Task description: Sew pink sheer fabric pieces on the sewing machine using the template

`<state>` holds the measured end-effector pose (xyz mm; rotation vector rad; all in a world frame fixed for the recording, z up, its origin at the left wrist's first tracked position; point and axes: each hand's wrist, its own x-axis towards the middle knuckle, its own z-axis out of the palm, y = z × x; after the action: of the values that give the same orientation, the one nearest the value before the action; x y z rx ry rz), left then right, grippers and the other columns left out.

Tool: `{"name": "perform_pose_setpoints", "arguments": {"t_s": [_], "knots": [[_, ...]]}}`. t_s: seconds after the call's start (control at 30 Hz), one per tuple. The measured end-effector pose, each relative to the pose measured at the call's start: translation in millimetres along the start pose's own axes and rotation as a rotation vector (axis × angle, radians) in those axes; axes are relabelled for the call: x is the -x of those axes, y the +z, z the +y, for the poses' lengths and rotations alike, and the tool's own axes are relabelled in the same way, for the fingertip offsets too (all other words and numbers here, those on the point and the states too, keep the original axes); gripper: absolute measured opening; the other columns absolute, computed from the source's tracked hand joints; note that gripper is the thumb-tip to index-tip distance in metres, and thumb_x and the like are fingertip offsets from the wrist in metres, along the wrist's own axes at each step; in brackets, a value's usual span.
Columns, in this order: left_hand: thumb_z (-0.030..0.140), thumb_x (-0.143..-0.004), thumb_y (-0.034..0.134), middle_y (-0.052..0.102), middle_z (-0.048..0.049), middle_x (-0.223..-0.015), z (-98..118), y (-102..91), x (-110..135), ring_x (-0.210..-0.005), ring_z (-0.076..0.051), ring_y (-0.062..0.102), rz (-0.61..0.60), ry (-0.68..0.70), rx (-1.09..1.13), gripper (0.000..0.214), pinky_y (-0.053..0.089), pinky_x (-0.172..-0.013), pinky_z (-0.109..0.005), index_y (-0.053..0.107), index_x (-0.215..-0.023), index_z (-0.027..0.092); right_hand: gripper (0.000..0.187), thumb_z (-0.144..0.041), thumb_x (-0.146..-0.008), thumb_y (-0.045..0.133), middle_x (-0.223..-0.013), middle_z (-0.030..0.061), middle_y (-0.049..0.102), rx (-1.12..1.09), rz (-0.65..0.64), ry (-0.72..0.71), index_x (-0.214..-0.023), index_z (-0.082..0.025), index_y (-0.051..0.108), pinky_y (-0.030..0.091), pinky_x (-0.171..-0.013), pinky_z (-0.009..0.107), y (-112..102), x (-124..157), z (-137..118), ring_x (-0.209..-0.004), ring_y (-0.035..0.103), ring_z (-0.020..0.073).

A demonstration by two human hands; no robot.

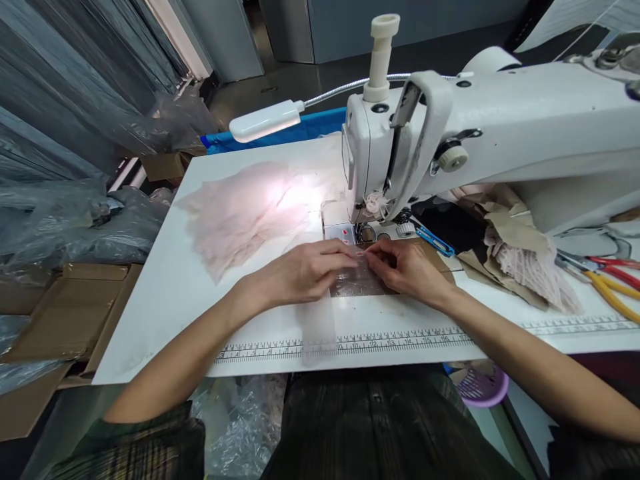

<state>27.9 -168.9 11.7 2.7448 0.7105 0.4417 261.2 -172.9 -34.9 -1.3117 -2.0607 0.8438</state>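
My left hand [316,272] is in front of the sewing machine's needle area, fingers closed on a strip of sheer, pale fabric [319,333]. The strip hangs down from it across the printed ruler at the table's front edge. Close by on the right, my right hand [404,268] pinches the same fabric between thumb and forefinger, near the presser foot [359,233]. The exact spot where the fingertips grip is partly hidden. Beneath both hands lies a brownish plate [350,285] on the white table. The white sewing machine [500,127] stands just beyond.
A heap of sheer pale pink fabric [245,213] lies left of the needle under a white lamp [265,121]. Right of my hands are a blue cutter [434,240], fabric scraps [530,260] and yellow-handled scissors [613,293]. Cardboard boxes [70,313] stand off the table's left edge.
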Motion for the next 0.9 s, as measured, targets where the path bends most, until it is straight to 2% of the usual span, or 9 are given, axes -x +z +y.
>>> {"name": "perform_pose_setpoints", "arguments": {"t_s": [0.03, 0.13, 0.3, 0.4, 0.5, 0.57, 0.67, 0.77, 0.9], "knots": [[0.025, -0.096, 0.046, 0.058, -0.0117, -0.128, 2, 3.8, -1, -0.117, -0.02, 0.057, -0.08, -0.038, -0.018, 0.031, 0.051, -0.096, -0.033, 0.057, -0.123, 0.016, 0.022, -0.031, -0.09, 0.051, -0.066, 0.0016, 0.064, 0.066, 0.019, -0.03, -0.089, -0.018, 0.069, 0.036, -0.052, 0.026, 0, 0, 0, -0.056, 0.055, 0.0157], [0.064, -0.085, 0.054, 0.042, -0.0196, -0.146, 4, 18.2, -2, -0.131, -0.036, 0.043, -0.249, -0.178, -0.184, 0.078, 0.037, -0.108, -0.053, 0.042, -0.141, 0.012, 0.029, -0.032, -0.093, 0.045, -0.08, 0.0088, 0.069, 0.244, 0.118, -0.085, -0.094, -0.015, 0.068, 0.04, -0.058, 0.029, 0, 0, 3, -0.065, 0.061, 0.0204], [0.082, -0.08, 0.036, 0.018, -0.021, -0.157, -2, 36.1, 0, -0.144, -0.041, 0.019, -0.288, -0.252, -0.296, 0.101, 0.014, -0.113, -0.062, 0.026, -0.15, 0.01, 0.03, -0.04, -0.089, 0.056, -0.073, 0.0035, 0.067, 0.147, 0.129, -0.023, -0.103, -0.015, 0.065, 0.042, -0.056, 0.027, -1, 4, 4, -0.06, 0.06, 0.0175], [0.076, -0.085, 0.04, 0.022, -0.0175, -0.157, -11, 34.5, 1, -0.142, -0.038, 0.024, -0.238, -0.246, -0.28, 0.088, 0.019, -0.113, -0.058, 0.033, -0.148, 0.014, 0.025, -0.035, -0.083, 0.063, -0.069, -0.0006, 0.065, 0.125, 0.076, 0.016, -0.101, -0.018, 0.065, 0.041, -0.054, 0.026, 0, 7, 3, -0.056, 0.058, 0.0149], [0.046, -0.095, 0.043, 0.037, -0.0104, -0.152, -24, 25.8, 7, -0.135, -0.029, 0.038, -0.182, -0.204, -0.217, 0.053, 0.03, -0.108, -0.047, 0.044, -0.141, 0.02, 0.018, -0.027, -0.08, 0.06, -0.07, -0.001, 0.065, 0.094, 0.088, 0.049, -0.094, -0.019, 0.067, 0.042, -0.054, 0.025, 1, 8, 3, -0.058, 0.058, 0.0143], [0.025, -0.089, 0.046, 0.044, -0.0076, -0.147, -30, 19.2, 12, -0.126, -0.026, 0.046, -0.163, -0.176, -0.167, 0.048, 0.034, -0.103, -0.044, 0.05, -0.137, 0.021, 0.019, -0.027, -0.078, 0.059, -0.072, -0.0004, 0.066, 0.071, 0.123, 0.073, -0.093, -0.019, 0.068, 0.043, -0.056, 0.025, 1, 7, 4, -0.059, 0.059, 0.0146], [0.013, -0.072, 0.048, 0.052, -0.0073, -0.141, -34, 13.5, 18, -0.116, -0.026, 0.053, -0.091, -0.153, -0.135, 0.059, 0.034, -0.101, -0.047, 0.057, -0.13, 0.02, 0.022, -0.026, -0.077, 0.057, -0.075, 0.001, 0.068, 0.07, 0.159, 0.079, -0.095, -0.018, 0.068, 0.045, -0.06, 0.027, 2, 7, 4, -0.064, 0.061, 0.0164], [0.016, -0.074, 0.05, 0.056, -0.0081, -0.136, -29, 15.8, 17, -0.115, -0.026, 0.055, -0.011, -0.084, -0.106, 0.051, 0.031, -0.105, -0.049, 0.06, -0.124, 0.02, 0.022, -0.028, -0.078, 0.057, -0.075, 0.002, 0.068, 0.087, 0.179, 0.065, -0.095, -0.018, 0.067, 0.045, -0.061, 0.028, 4, 7, 3, -0.065, 0.062, 0.0178], [0.048, -0.084, 0.058, 0.048, -0.0149, -0.143, -21, 27.7, 11, -0.128, -0.03, 0.047, -0.048, -0.063, -0.122, 0.061, 0.031, -0.107, -0.049, 0.049, -0.136, 0.017, 0.02, -0.033, -0.08, 0.059, -0.074, 0.0022, 0.067, 0.059, 0.19, 0.056, -0.093, -0.018, 0.066, 0.045, -0.059, 0.029, 4, 10, 1, -0.062, 0.06, 0.0171]]}}
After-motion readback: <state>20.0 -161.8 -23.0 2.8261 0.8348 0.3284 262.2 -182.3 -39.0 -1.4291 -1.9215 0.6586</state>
